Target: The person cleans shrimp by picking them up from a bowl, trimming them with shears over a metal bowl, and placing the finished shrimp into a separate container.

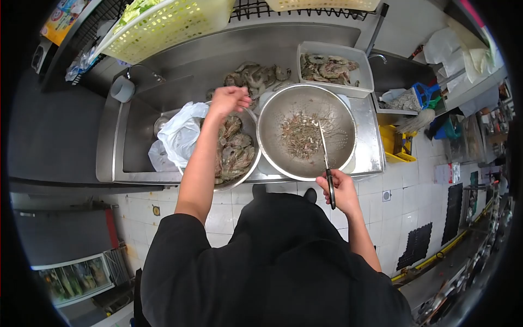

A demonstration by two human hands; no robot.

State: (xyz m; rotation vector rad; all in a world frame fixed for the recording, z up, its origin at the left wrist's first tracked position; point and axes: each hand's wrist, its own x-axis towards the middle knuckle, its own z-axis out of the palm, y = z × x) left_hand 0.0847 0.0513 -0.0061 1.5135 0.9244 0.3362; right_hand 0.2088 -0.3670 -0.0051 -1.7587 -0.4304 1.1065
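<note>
Scissors (327, 163) sit clamped in my right hand (338, 188), blades pointing away over the colander (306, 131). Left hand (229, 100) is nearer the shrimp (256, 76), fingers pinched together; can't tell around what.

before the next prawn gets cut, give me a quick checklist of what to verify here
1. Left hand has a prawn: cannot tell; its fingers are bunched above the loose pile of raw prawns on the steel counter, and a grip is not clear.
2. Right hand grips the black-handled scissors: ok.
3. Scissor blades clear of the left hand: ok, they point over the large round steel colander.
4. Colander has room for scraps: ok, only a thin layer in the middle.
5. Steel bowl of prawns within reach: ok, under the left forearm.
6. White rectangular tray has room: cannot tell.
</note>
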